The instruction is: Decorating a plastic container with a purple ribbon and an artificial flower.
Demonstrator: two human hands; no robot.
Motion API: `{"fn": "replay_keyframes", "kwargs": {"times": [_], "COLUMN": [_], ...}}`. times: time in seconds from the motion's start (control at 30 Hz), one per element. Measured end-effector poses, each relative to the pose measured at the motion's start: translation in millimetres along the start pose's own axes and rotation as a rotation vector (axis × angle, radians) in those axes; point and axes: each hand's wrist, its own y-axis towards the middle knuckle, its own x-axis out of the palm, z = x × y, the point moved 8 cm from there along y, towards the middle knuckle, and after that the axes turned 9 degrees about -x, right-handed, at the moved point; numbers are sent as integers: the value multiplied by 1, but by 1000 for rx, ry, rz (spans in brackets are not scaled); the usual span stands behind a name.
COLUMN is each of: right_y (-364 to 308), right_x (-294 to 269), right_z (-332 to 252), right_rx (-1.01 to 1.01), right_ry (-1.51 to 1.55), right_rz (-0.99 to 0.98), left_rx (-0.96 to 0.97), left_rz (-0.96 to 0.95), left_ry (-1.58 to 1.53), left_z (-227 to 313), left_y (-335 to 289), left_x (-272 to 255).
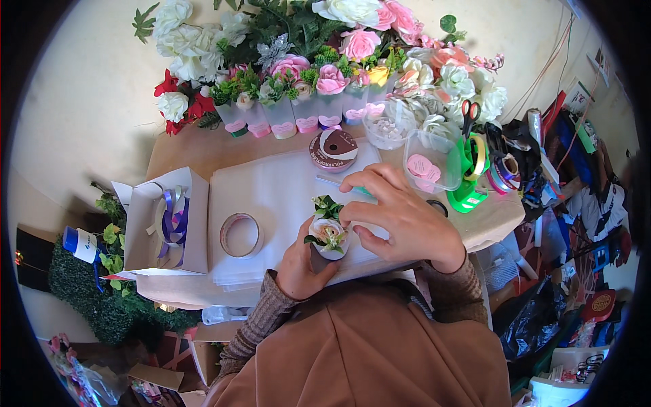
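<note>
A small artificial flower arrangement (328, 239), with a cream rose and green leaves in a pale holder, is close in front of me. My left hand (303, 264) curls around its left and near side, gripping it. Just to the right hovers my right hand (403, 220), fingers bent and apart, with the index fingertip at the edge of the leaves. I see nothing between those fingers. White sheets (247, 193) lie beneath both hands. Beyond the arrangement is a brown ribbon spool (333, 150), and a roll of tape (241, 235) lies to its left.
Along the back stand several finished flower holders (278, 117) with heart labels. At left is a white box (139, 224) holding purple ribbon (175, 217). Clear tubs, one with pink labels (423, 171), sit right beside a green tape dispenser (468, 183) and scissors (470, 117).
</note>
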Motion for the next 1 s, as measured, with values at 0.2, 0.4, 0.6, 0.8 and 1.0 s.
{"fn": "replay_keyframes", "kwargs": {"times": [0.2, 0.4, 0.6, 0.8, 1.0], "right_y": [3, 8, 9, 7, 6], "right_x": [0, -1, 1, 3, -9], "right_z": [-1, -7, -5, -1, -5], "right_rx": [-56, -46, -93, -120, -112], "right_ry": [9, -93, -11, 162, 304], "right_rz": [-21, -55, -114, -100, -15], "left_rx": [-28, 49, 0, -11, -5], "left_rz": [-30, 6, -38, -33, 19], "left_ry": [21, 26, 4, -17, -23], "left_z": [-5, -1, -3, -2, 6], "left_y": [0, 0, 2, 1, 5], "left_x": [3, 1, 2, 2, -1]}}
